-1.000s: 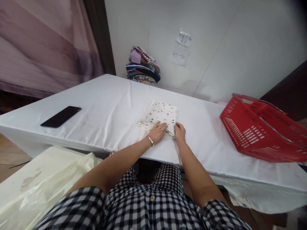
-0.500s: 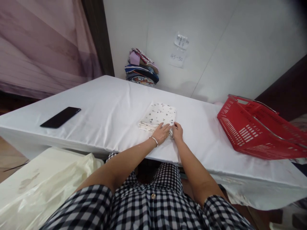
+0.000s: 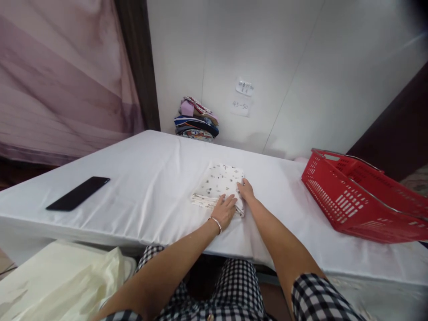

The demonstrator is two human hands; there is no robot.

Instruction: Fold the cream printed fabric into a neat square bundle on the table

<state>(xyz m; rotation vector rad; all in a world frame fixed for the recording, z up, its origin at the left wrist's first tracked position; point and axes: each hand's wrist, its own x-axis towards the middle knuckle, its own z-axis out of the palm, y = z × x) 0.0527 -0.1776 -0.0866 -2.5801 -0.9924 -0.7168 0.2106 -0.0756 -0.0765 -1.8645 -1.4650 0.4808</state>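
Note:
A white folded cloth (image 3: 220,180) with small dark printed motifs lies on the white-covered table (image 3: 147,187) in front of me. Its layered folds show along the near edge. My left hand (image 3: 224,211), with a bracelet at the wrist, rests on that near edge, fingers stretched out over the fabric. At the cloth's right edge, my right hand (image 3: 246,190) pinches the fabric between thumb and fingers. Whether the cloth is a garment I cannot tell.
A black phone-like slab (image 3: 78,193) lies at the left of the table. The red plastic basket (image 3: 351,200) stands at the right. A stack of folded fabrics (image 3: 196,120) sits by the wall at the back. Below left is a pale surface with crumpled plastic (image 3: 90,281).
The view has tilted, so the table appears lower. My right hand has slid from the cloth's near right corner farther along its right edge. My left hand stays at the near edge.

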